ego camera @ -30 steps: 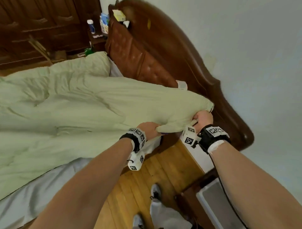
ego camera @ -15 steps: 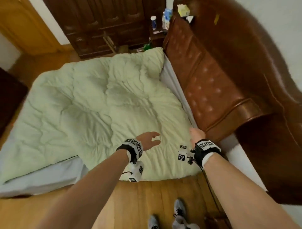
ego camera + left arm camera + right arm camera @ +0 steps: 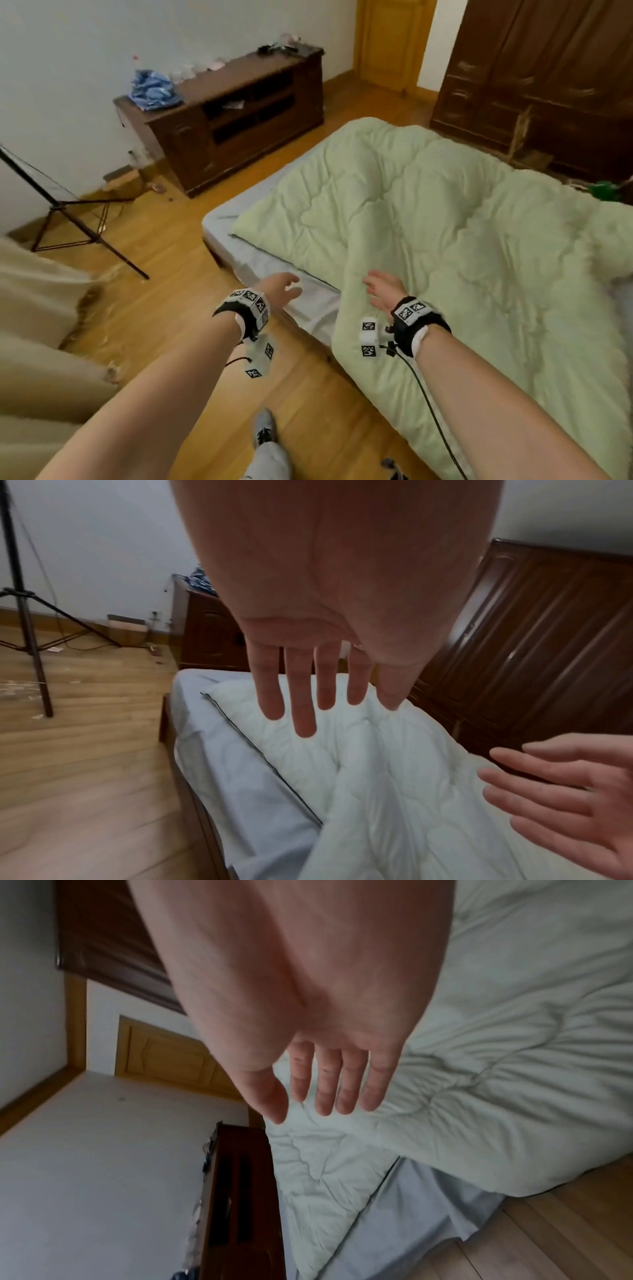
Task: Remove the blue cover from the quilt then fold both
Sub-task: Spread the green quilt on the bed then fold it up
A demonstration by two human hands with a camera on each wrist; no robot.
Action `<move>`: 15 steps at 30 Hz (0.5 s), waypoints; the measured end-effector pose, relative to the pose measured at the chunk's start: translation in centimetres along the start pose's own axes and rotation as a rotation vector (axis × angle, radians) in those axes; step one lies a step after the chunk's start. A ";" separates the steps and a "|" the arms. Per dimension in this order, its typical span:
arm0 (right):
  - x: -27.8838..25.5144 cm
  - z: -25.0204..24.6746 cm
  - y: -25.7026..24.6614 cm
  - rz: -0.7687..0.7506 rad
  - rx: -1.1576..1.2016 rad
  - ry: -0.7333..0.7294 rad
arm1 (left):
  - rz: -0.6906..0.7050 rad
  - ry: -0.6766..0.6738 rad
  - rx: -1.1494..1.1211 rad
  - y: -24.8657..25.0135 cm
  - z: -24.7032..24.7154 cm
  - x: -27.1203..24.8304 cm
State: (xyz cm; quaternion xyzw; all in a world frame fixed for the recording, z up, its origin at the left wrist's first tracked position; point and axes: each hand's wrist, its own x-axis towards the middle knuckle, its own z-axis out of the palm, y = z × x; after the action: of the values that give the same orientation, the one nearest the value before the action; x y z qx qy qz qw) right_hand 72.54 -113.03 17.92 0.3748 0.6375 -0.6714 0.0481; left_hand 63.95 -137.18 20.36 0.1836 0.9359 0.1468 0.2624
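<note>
A pale green quilt (image 3: 445,222) lies spread over the bed, its near edge hanging toward the floor. A blue patterned cloth (image 3: 152,90), which looks like the cover, sits bunched on the dark cabinet at the back left. My left hand (image 3: 286,287) hovers open above the bare sheet at the bed's near edge, its fingers (image 3: 301,696) straight and holding nothing. My right hand (image 3: 382,286) is held open over the quilt's near fold, empty, its fingers (image 3: 329,1085) spread above the quilt (image 3: 514,1042).
A light grey sheet (image 3: 308,308) covers the mattress. A dark wood cabinet (image 3: 239,113) stands against the far wall, a wardrobe (image 3: 548,75) at the back right. A black tripod (image 3: 68,216) stands at left on the wooden floor (image 3: 154,291). A beige fabric (image 3: 34,342) lies at left.
Both hands let go of the quilt corner they gripped near the headboard. The view has swung left toward the foot of the bed; both hands now hover open.
</note>
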 end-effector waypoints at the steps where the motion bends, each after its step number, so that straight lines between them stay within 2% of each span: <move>1: 1.2 2.7 -0.8 -0.013 -0.058 -0.006 | -0.004 0.024 -0.009 -2.2 -1.7 1.3; 4: 5.1 10.2 -3.5 -0.058 -0.302 -0.052 | -0.014 0.069 0.015 -7.9 -7.0 5.5; 8: 10.2 18.2 -6.5 -0.048 -0.456 -0.087 | -0.006 0.025 0.100 -13.6 -13.2 11.6; 15: 21.0 25.8 -9.8 0.039 -0.567 -0.056 | -0.023 -0.099 0.158 -20.6 -18.6 24.4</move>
State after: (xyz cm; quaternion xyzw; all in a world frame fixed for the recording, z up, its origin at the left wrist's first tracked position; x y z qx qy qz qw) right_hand 40.83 -125.58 11.64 0.3399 0.7909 -0.4754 0.1814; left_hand 28.95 -148.55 17.24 0.2000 0.9325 0.0605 0.2946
